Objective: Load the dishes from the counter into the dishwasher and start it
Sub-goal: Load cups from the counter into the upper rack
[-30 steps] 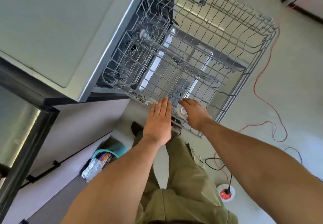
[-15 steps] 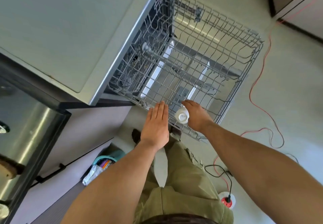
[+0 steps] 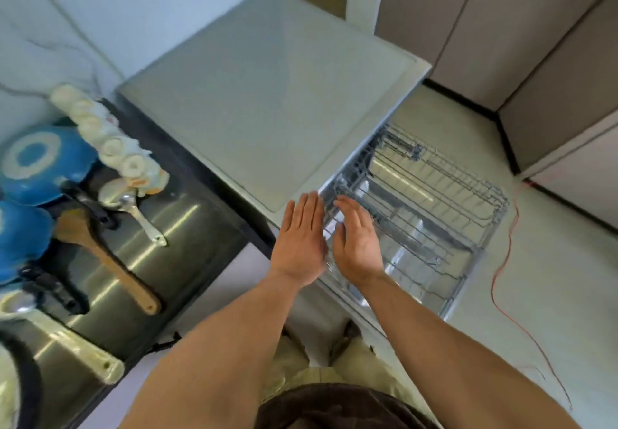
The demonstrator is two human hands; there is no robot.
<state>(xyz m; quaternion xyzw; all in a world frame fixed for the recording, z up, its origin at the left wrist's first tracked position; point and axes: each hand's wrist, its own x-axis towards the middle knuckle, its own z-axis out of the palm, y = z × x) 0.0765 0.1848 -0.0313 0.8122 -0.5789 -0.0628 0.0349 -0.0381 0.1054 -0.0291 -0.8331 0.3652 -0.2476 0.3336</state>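
— Well, the hands first?
— Middle of the frame, side by side. Left hand (image 3: 301, 238) flat above the front corner of the dishwasher (image 3: 267, 94), fingers straight and together, holding nothing. Right hand (image 3: 357, 241) just beside it, over the near-left corner of the wire rack (image 3: 451, 214), fingers relaxed and slightly spread, gripping nothing either.
— And the dishes?
— Far left of the frame, on the steel counter (image 3: 194, 241): blue bowls (image 3: 33, 164), a row of white cups (image 3: 110, 146) behind them, a wooden spatula (image 3: 103, 254) and a metal spoon (image 3: 143, 218) lying flat.
— Rack?
— Pulled out at centre right, above the floor. Blurred near the hands, so hard to tell what sits there.
— Anything else?
— Red cable (image 3: 501, 261) trailing across the floor at right.
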